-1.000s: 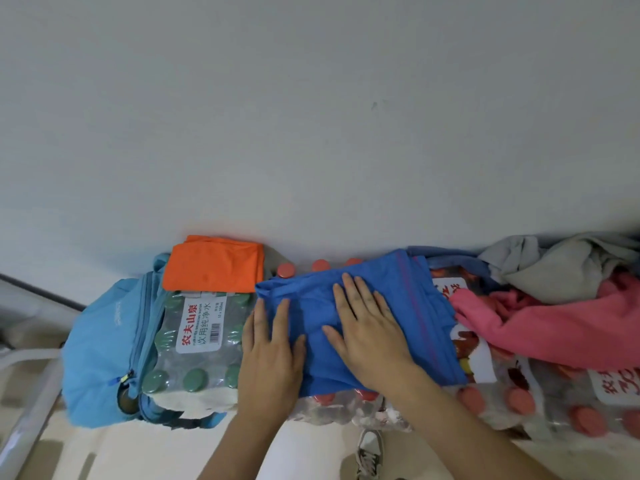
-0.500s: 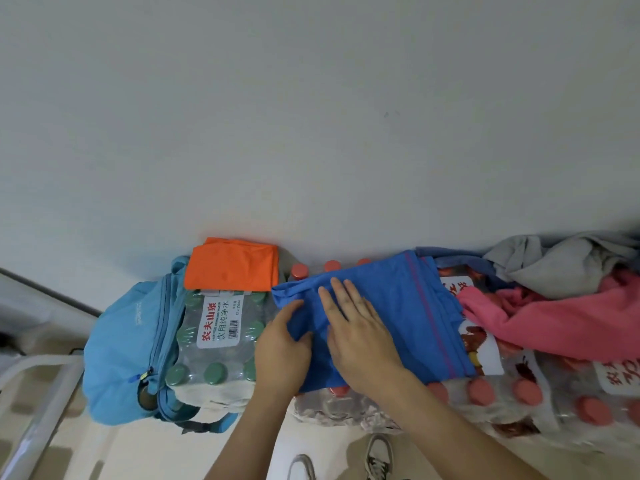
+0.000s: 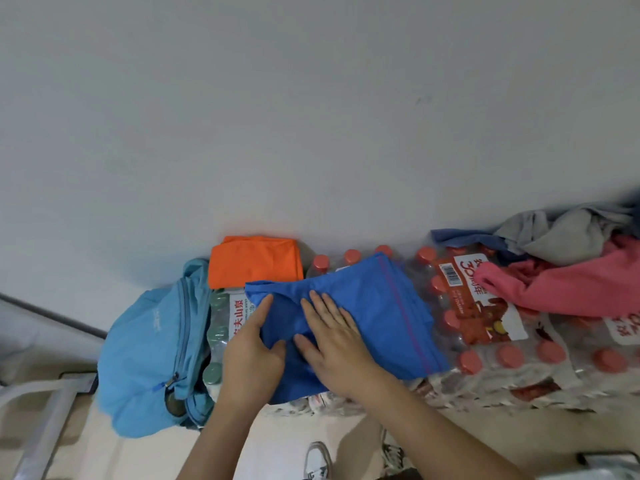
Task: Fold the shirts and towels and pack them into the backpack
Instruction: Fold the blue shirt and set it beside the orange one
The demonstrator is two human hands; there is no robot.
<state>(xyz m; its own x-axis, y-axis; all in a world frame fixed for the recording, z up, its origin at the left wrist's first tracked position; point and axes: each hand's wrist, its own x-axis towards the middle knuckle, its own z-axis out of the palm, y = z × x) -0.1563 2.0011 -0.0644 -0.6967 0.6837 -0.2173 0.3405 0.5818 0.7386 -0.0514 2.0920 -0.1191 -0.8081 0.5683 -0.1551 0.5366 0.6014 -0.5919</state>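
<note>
**Blue shirt being folded on bottle packs, backpack waiting at left**

A pale wall (image 3: 311,116) is filling the whole upper part of the view. Along its base, shrink-wrapped packs of red-capped bottles (image 3: 485,362) are serving as the work surface, running from centre to the right edge.

The light blue backpack (image 3: 149,348) is slumping at the left end, its zip open, right against a pack of green-capped bottles (image 3: 218,313).

The blue shirt (image 3: 381,313), with a pink seam line down its right side, is lying partly folded on the red-capped packs at centre, its left corner reaching over the green-capped pack. A pink garment (image 3: 571,289) is lying unfolded to the right, with a grey garment (image 3: 561,230) bunched behind it by the wall and a dark blue one (image 3: 460,237) poking out beside that.

An orange shirt (image 3: 252,265), folded, is sitting on the far end of the green-capped pack, just behind the blue shirt's corner.

The right hand (image 3: 339,348) is pressing flat on the blue shirt, fingers straight and slightly spread. The left hand (image 3: 251,358) is pinching the shirt's left edge, thumb on top of the cloth and index finger running along the fold; the other fingers are hidden.

A white shoe (image 3: 318,460) is showing on the floor at the bottom.
</note>
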